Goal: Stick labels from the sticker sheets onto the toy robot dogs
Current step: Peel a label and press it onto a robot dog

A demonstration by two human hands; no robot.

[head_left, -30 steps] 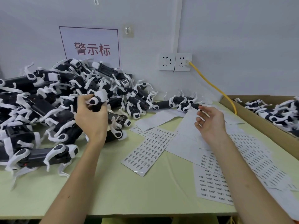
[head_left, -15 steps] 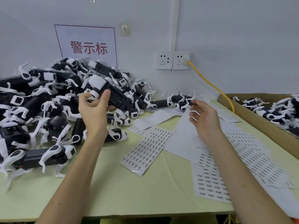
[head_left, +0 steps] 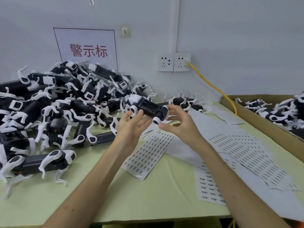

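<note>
A black-and-white toy robot dog (head_left: 148, 106) is held above the table's middle, lying lengthwise with its underside up. My left hand (head_left: 131, 127), palm up, grips its left part between thumb and fingers. My right hand (head_left: 179, 124) curls round its right end, thumb below and fingers above. Under my hands lies a sticker sheet (head_left: 148, 153) with rows of small printed labels. More sticker sheets (head_left: 243, 150) are spread to the right. No label is visible on my fingers.
A big pile of toy robot dogs (head_left: 65, 104) covers the table's left side up to the wall. A cardboard box (head_left: 263, 124) at the right holds more dogs (head_left: 279, 111). A yellow cable (head_left: 213, 88) runs from the wall sockets (head_left: 174, 62).
My left hand lifted one dog off the pile and carried it right to the middle. My right hand left the sheets and took hold of the dog's other end.
</note>
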